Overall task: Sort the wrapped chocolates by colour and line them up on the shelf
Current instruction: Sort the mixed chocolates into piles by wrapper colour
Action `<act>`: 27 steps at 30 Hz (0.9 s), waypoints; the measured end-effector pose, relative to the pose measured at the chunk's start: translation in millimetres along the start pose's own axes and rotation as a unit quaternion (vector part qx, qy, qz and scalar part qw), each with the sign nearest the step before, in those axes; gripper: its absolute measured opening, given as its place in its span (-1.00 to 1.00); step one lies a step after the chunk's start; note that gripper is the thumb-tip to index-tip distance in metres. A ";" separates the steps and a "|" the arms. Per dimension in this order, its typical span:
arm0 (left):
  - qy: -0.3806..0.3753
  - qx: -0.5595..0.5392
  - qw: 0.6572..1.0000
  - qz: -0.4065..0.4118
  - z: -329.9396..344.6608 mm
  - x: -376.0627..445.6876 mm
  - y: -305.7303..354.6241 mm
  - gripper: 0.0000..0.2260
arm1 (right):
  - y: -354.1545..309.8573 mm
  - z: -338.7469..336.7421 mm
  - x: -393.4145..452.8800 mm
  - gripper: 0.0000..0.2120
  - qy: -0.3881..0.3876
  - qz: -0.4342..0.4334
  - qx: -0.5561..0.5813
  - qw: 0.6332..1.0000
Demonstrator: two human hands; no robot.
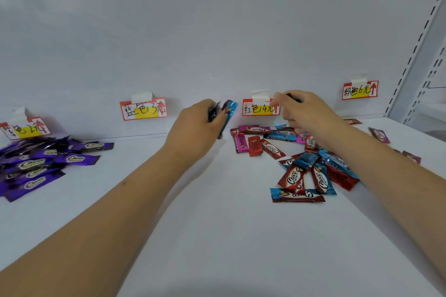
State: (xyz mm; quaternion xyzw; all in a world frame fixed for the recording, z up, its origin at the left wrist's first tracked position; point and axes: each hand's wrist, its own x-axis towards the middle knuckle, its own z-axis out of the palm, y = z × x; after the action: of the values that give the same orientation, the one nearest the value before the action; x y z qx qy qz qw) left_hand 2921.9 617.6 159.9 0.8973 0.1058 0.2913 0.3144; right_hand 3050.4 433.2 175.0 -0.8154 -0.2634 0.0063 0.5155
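My left hand [200,123] is closed on a few blue foil-wrapped chocolate bars [228,113], held upright above the white shelf [193,212] between two price labels. My right hand [304,111] hovers over the mixed pile of red, blue and pink wrapped chocolates [306,164], fingers pinched on something dark I cannot identify. A heap of purple wrapped chocolates [41,164] lies at far left, well apart.

Purple chocolates [41,166] lie heaped at the left of the white shelf [193,212], while red, blue and pink chocolates [311,166] sprawl mixed at the right; a blue chocolate [229,111] is held upright above the shelf.
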 end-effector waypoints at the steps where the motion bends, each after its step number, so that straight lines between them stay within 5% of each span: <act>1: 0.012 -0.015 1.000 -0.022 -7.2 0.7 -5.5 -0.71 | -5.0 4.9 -3.4 -0.68 -0.001 0.006 0.016 1.000; 6: 0.034 -0.037 0.991 -0.124 -41.6 -13.7 -26.1 -0.54 | -44.9 49.1 -18.2 -0.42 -0.075 0.071 0.056 0.993; 10: -0.061 0.141 0.982 -0.108 -57.8 -29.6 -42.7 -0.63 | -74.9 95.5 -22.8 -0.67 -0.119 0.131 0.104 0.979; 13: -0.122 0.159 0.974 -0.103 -75.3 -46.2 -65.7 -0.51 | -87.3 130.3 -24.2 -0.81 -0.152 0.101 0.060 0.981; 15: -0.124 0.151 0.976 -0.093 -81.9 -55.8 -82.9 -0.38 | -84.0 149.0 -28.1 -0.72 -0.163 0.076 0.046 0.983; 19: -0.124 0.091 0.982 -0.110 -85.2 -58.4 -93.3 -0.29 | -60.6 148.8 -32.8 -0.66 -0.097 -0.067 -0.121 0.986; 27: -0.145 0.247 0.955 -0.077 -40.6 -46.3 -73.7 -0.23 | -47.4 128.4 -22.2 -0.61 -0.142 -0.044 -0.200 0.968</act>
State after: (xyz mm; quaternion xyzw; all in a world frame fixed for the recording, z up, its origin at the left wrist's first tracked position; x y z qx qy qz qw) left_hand 2860.1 678.2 118.3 0.9687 0.1964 0.0978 0.1163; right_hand 2975.1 546.6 149.1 -0.8804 -0.3653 0.0464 0.2990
